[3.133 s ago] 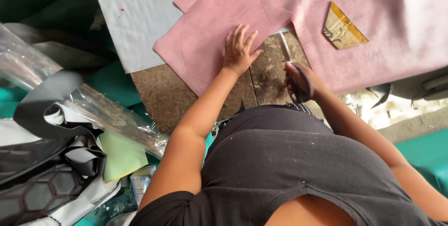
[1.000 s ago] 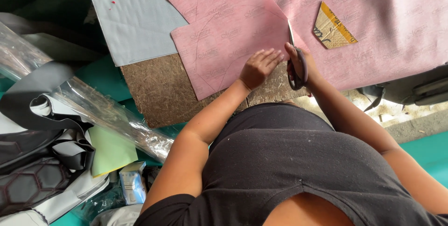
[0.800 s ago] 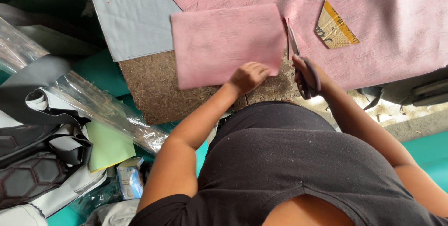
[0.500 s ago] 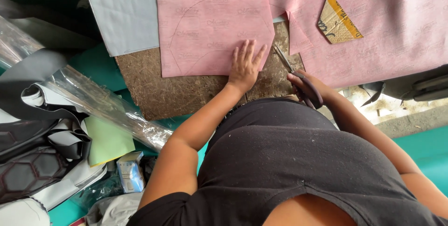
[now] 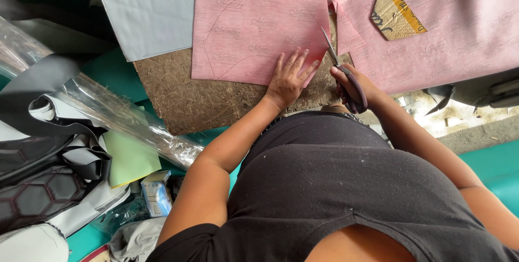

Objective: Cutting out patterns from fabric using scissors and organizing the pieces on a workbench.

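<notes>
Coarse brown fibre board [image 5: 200, 97] is seen at the centre of the frame as the work surface, laid over teal flooring [image 5: 111, 73], with a pale grey sheet [image 5: 148, 10] at the upper left and a large pink sheet [image 5: 470, 29] spread across the upper right under a triangular cardboard scrap [image 5: 396, 10]. On the board a cut pink piece [image 5: 251, 29] is pressed flat by the left hand [image 5: 289, 75], fingers spread and released, while the scissors [image 5: 343, 70] are gripped by the right hand [image 5: 354, 86], blades pointed up at the piece's right edge. Clear plastic rolls [image 5: 124, 116] and black padded material [image 5: 38, 186] are piled at the lower left.
</notes>
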